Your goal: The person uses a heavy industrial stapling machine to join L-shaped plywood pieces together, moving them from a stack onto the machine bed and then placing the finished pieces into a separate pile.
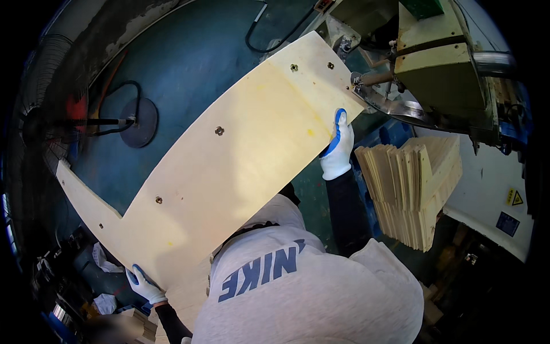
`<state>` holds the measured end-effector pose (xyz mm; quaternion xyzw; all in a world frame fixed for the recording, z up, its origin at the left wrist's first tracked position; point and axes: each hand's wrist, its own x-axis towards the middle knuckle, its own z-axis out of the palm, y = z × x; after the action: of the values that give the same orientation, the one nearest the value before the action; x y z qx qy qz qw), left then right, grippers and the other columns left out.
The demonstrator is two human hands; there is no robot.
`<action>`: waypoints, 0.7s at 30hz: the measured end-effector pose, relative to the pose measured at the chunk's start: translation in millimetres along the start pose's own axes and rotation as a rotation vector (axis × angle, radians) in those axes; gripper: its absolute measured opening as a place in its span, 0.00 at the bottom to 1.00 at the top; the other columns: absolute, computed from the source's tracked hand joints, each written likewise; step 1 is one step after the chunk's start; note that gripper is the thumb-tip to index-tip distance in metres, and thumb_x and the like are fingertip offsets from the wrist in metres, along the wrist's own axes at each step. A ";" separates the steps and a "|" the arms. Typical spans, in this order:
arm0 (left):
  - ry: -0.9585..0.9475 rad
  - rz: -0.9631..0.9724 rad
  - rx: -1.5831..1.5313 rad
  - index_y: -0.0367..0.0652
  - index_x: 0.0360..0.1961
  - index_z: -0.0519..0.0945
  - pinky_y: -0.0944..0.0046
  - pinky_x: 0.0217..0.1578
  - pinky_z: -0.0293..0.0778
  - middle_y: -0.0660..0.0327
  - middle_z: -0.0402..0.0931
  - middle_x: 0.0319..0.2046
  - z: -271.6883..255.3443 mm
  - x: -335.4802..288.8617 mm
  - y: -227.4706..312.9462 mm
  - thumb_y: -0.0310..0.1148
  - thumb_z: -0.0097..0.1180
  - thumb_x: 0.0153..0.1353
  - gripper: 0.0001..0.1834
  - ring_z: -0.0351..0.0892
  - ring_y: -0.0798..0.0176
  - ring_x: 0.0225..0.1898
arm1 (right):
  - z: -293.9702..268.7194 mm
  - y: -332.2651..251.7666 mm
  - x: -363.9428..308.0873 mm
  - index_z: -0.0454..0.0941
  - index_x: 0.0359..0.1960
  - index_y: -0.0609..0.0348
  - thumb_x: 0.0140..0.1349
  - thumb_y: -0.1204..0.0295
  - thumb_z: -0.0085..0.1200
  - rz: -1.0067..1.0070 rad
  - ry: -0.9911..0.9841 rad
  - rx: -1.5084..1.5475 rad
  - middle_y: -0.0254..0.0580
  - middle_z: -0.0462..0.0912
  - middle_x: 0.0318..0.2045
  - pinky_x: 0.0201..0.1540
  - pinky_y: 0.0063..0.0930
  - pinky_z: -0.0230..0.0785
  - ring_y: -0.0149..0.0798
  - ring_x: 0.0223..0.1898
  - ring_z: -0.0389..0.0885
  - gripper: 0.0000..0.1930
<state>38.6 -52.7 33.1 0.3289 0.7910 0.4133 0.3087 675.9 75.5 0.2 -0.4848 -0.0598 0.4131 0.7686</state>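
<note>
A large pale plywood panel (229, 155) with one curved side and a notched narrow end lies across my view. Several metal four-pronged nuts sit in its face, one of them a T-nut (219, 131) near the middle. My right hand (338, 148), in a white glove with blue coating, grips the panel's right edge, thumb on top. My left hand (144, 285), gloved alike, holds the lower left edge; its fingers are partly hidden under the board. The panel's far right corner is at the working head (366, 80) of a green-grey machine (441, 74); whether they touch I cannot tell.
At the right, stacked plywood pieces (401, 183) stand beside the machine, with a blue crate (389, 135) behind. A caged fan (43, 114) and a round dark base (139, 122) are at the left. More plywood pieces (137, 324) lie at the lower left. A black hose (252, 34) is on the floor.
</note>
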 end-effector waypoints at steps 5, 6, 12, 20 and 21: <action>0.039 0.051 0.034 0.29 0.59 0.74 0.66 0.50 0.74 0.55 0.79 0.50 10.3 -9.4 13.8 0.39 0.56 0.72 0.24 0.77 0.65 0.46 | 20.5 -9.4 -24.7 0.69 0.59 0.64 0.72 0.61 0.54 0.004 0.007 -0.048 0.38 0.78 0.50 0.56 0.33 0.74 0.32 0.53 0.78 0.22; 0.039 0.056 0.020 0.29 0.60 0.74 0.66 0.50 0.74 0.55 0.79 0.51 9.4 -7.3 20.3 0.39 0.56 0.71 0.25 0.78 0.64 0.46 | 22.0 -4.8 -33.7 0.71 0.56 0.62 0.72 0.62 0.55 -0.007 0.039 -0.072 0.34 0.77 0.45 0.51 0.27 0.72 0.27 0.46 0.77 0.19; 0.000 0.059 0.023 0.28 0.63 0.71 0.63 0.53 0.73 0.54 0.78 0.54 0.8 -6.5 39.4 0.38 0.55 0.71 0.27 0.76 0.62 0.50 | -8.8 22.5 -46.5 0.70 0.59 0.60 0.73 0.64 0.52 0.098 -0.028 -0.142 0.38 0.79 0.52 0.56 0.34 0.75 0.35 0.54 0.80 0.18; 0.074 0.101 -0.025 0.29 0.60 0.73 0.65 0.54 0.70 0.57 0.78 0.53 -6.1 -65.8 26.2 0.37 0.54 0.72 0.23 0.75 0.65 0.50 | 12.6 -16.0 -48.4 0.71 0.54 0.60 0.73 0.64 0.52 0.134 -0.194 0.032 0.39 0.79 0.50 0.51 0.36 0.79 0.37 0.51 0.82 0.15; 0.075 0.107 -0.012 0.28 0.60 0.73 0.65 0.54 0.70 0.57 0.78 0.53 -16.9 -75.8 22.0 0.37 0.54 0.72 0.23 0.75 0.66 0.49 | 8.0 -15.0 -50.9 0.71 0.54 0.59 0.73 0.64 0.51 0.182 -0.226 0.063 0.40 0.79 0.49 0.51 0.36 0.79 0.37 0.51 0.82 0.15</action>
<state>76.6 -109.4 76.3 0.3530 0.7808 0.4462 0.2582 647.4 42.9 31.9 -0.4143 -0.0888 0.5348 0.7310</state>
